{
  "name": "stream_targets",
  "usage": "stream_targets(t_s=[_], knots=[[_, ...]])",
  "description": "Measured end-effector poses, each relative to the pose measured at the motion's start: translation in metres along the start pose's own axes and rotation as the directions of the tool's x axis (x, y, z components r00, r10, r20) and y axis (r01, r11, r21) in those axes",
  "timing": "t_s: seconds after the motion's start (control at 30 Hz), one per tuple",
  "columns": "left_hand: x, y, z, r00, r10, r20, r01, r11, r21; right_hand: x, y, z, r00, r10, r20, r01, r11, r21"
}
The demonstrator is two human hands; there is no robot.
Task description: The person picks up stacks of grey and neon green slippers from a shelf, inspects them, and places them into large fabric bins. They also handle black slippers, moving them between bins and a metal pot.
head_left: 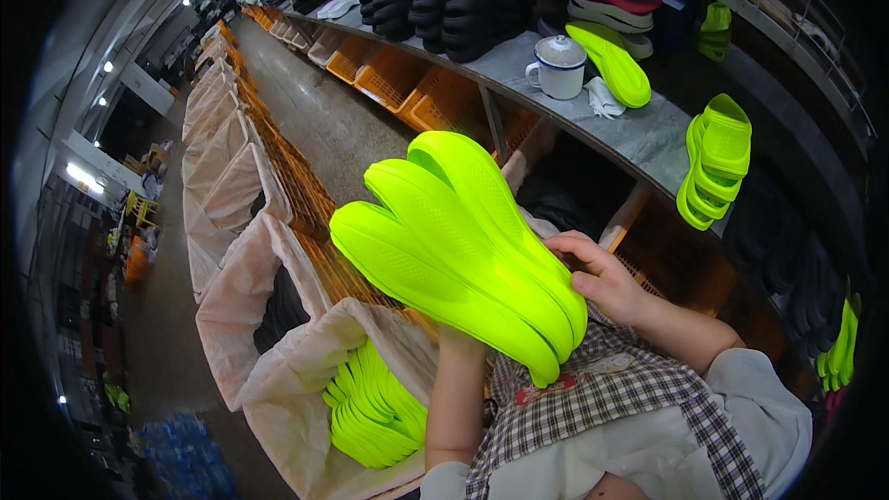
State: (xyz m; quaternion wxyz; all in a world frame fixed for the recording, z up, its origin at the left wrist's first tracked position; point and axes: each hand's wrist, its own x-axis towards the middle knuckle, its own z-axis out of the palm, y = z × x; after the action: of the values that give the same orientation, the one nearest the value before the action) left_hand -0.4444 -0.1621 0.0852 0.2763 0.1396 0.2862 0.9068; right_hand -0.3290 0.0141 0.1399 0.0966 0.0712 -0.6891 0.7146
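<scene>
A fanned stack of several neon-yellow shoe soles (463, 241) is held up before my chest, toe ends spread toward the upper left and heel ends bunched together. My left forearm (456, 398) rises beneath the stack; the hand bears it from below, its fingers hidden by the soles. At the heel end, my right hand (600, 276) has curled fingers and thumb against the right edge of the stack. Below and left, a cloth-lined bin (287, 398) holds many more neon-yellow soles (375, 412).
Lined bins (218, 176) run in a row at left along an aisle. On the grey bench (532, 83) at right are a lidded white mug (558, 67), black soles (463, 18), a neon sole (611, 63) and a neon sandal (715, 162). Orange crates (394, 74) sit underneath.
</scene>
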Motion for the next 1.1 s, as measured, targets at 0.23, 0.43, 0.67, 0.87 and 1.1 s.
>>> stream_targets(t_s=[0.23,0.43,0.67,0.87,1.1], knots=[[-0.002,-0.005,-0.001,0.999,-0.029,0.044,0.028,0.999,0.027,0.010,-0.003,-0.003,0.996,0.087,-0.032,-0.091,0.983,-0.158],[-0.003,0.000,0.003,0.999,-0.002,0.045,-0.003,0.994,0.113,0.014,-0.004,-0.010,0.981,0.190,0.032,-0.185,0.975,-0.123],[-0.001,0.008,0.017,0.986,0.101,0.133,-0.143,0.924,0.356,0.019,0.007,-0.019,0.967,0.215,0.134,-0.223,0.974,0.048],[0.003,0.012,0.024,0.978,0.074,0.196,-0.161,0.864,0.476,0.022,0.018,-0.028,0.960,0.200,0.194,-0.212,0.977,0.040],[0.001,0.017,0.016,0.976,-0.012,0.219,-0.119,0.812,0.571,0.027,0.019,-0.033,0.941,0.204,0.270,-0.238,0.966,0.098]])
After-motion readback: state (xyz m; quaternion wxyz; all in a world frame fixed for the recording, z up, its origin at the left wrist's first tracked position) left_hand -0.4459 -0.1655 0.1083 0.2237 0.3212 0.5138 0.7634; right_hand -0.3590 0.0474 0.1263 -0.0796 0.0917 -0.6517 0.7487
